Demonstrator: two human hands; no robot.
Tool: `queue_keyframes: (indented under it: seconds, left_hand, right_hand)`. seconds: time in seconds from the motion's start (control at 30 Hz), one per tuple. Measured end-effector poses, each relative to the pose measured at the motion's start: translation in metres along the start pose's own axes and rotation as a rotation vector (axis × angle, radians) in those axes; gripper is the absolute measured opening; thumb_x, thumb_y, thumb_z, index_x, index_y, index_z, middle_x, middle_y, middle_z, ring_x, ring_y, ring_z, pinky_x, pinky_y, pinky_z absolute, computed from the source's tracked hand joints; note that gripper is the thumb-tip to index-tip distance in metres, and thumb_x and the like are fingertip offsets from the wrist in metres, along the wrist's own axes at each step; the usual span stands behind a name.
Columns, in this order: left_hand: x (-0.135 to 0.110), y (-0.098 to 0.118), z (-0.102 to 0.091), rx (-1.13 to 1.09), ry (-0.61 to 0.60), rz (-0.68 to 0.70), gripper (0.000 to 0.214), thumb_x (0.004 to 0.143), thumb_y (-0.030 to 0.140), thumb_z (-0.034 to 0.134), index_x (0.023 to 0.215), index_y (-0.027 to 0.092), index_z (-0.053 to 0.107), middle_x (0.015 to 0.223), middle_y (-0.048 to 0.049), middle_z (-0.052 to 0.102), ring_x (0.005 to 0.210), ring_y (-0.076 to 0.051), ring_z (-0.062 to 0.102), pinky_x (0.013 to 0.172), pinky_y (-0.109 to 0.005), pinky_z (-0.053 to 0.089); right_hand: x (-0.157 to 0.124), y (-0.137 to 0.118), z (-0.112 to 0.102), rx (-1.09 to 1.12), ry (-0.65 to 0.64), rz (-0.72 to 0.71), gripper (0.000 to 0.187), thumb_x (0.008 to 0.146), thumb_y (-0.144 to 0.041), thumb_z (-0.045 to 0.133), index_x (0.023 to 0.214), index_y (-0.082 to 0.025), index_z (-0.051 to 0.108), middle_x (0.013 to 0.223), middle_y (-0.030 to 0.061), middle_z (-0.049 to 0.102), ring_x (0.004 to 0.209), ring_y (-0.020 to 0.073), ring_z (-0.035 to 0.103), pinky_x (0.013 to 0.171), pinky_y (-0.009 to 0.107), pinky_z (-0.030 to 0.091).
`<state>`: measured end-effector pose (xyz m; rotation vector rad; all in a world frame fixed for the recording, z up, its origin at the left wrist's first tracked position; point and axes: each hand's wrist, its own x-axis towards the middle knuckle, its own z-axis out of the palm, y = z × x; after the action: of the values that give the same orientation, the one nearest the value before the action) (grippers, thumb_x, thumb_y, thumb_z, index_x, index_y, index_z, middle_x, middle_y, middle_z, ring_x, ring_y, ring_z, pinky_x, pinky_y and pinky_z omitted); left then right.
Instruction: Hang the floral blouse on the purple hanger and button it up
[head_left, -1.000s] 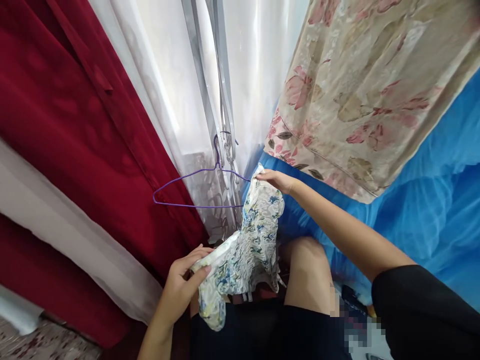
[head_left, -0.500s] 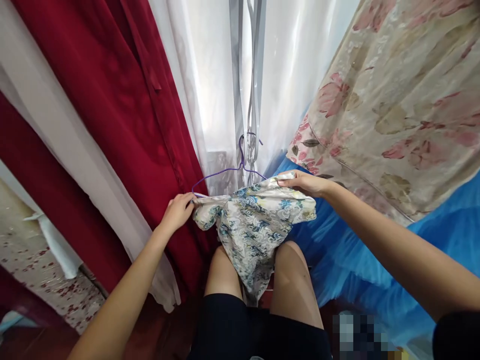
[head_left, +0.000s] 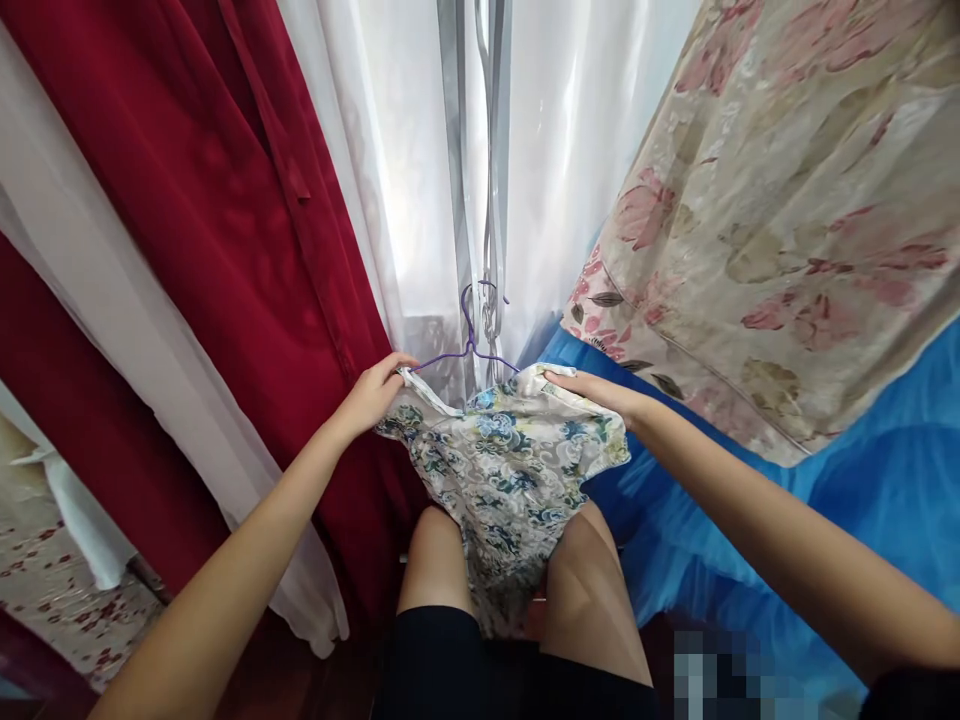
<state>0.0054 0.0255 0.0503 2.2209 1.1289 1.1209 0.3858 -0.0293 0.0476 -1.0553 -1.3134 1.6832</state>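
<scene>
A small garment (head_left: 510, 470) with a blue and yellow floral print on pale cloth hangs spread over a purple wire hanger (head_left: 469, 345). The hanger's hook is caught on a grey strap (head_left: 491, 250) running down in front of the white curtain. My left hand (head_left: 375, 390) pinches the garment's left shoulder at the hanger's left end. My right hand (head_left: 600, 392) is closed on the garment's right shoulder. The garment's lower part drapes down over my bare knees (head_left: 577, 570).
A dark red curtain (head_left: 187, 230) hangs at the left and a sheer white curtain (head_left: 420, 180) in the middle. A beige cloth (head_left: 787, 200) with pink flowers hangs at the right above blue netting (head_left: 862, 480). Patterned floor (head_left: 67, 610) shows at the lower left.
My left hand lifted the garment's left side from my lap up to the hanger's left end. The garment went from bunched and dangling to spread across the hanger. The view shifted.
</scene>
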Motion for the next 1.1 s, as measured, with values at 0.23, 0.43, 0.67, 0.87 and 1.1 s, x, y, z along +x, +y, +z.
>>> queue_keyframes:
  seconds: [0.23,0.43,0.67,0.87,1.1]
  left_hand:
    - [-0.03,0.004,0.017,-0.017,0.353,-0.039,0.016,0.085,0.033,0.058,0.089,0.021,0.049,0.075,0.0034,0.051,0.067,-0.014,0.051,0.064,-0.025,0.041]
    - [-0.036,0.029,0.018,0.02,0.376,0.067,0.018,0.092,0.036,0.057,0.092,0.019,0.058,0.084,-0.0007,0.058,0.074,-0.016,0.053,0.069,-0.026,0.042]
    - [-0.029,0.055,0.008,0.129,0.223,0.008,0.036,0.095,0.045,0.057,0.073,0.017,0.06,0.066,0.003,0.047,0.063,-0.012,0.042,0.057,-0.024,0.031]
    - [-0.04,0.019,0.006,0.137,0.623,-0.123,0.049,0.092,0.047,0.058,0.055,0.02,0.04,0.054,0.0041,0.034,0.053,-0.011,0.035,0.053,-0.026,0.027]
    - [-0.066,0.038,0.074,-0.47,0.502,-0.258,0.062,0.098,0.067,0.032,0.053,0.024,0.036,0.047,-0.0001,0.038,0.049,-0.015,0.039,0.053,-0.03,0.037]
  right_hand:
    - [-0.048,0.058,-0.015,-0.221,0.325,-0.437,0.049,0.096,-0.07,0.049,0.096,-0.025,0.069,0.091,0.0056,0.073,0.085,0.0275,0.066,0.078,0.038,0.055]
    - [-0.053,0.081,0.005,-0.393,0.786,-0.755,0.049,0.099,-0.063,0.049,0.069,-0.025,0.044,0.065,-0.0007,0.043,0.062,0.0193,0.038,0.059,0.032,0.035]
    - [-0.025,0.011,0.021,-0.269,0.886,-0.958,0.049,0.1,-0.059,0.047,0.068,-0.025,0.03,0.066,-0.0018,0.031,0.062,0.0175,0.033,0.06,0.031,0.034]
    - [-0.067,0.027,0.1,-0.582,0.213,-0.879,0.034,0.1,-0.058,0.047,0.105,-0.028,0.064,0.094,0.0052,0.068,0.085,0.0238,0.063,0.076,0.036,0.053]
    - [-0.094,0.081,0.12,-1.127,-0.389,-1.134,0.081,0.097,-0.033,0.056,0.166,-0.033,0.014,0.144,0.0109,0.062,0.125,0.0262,0.063,0.105,0.043,0.052]
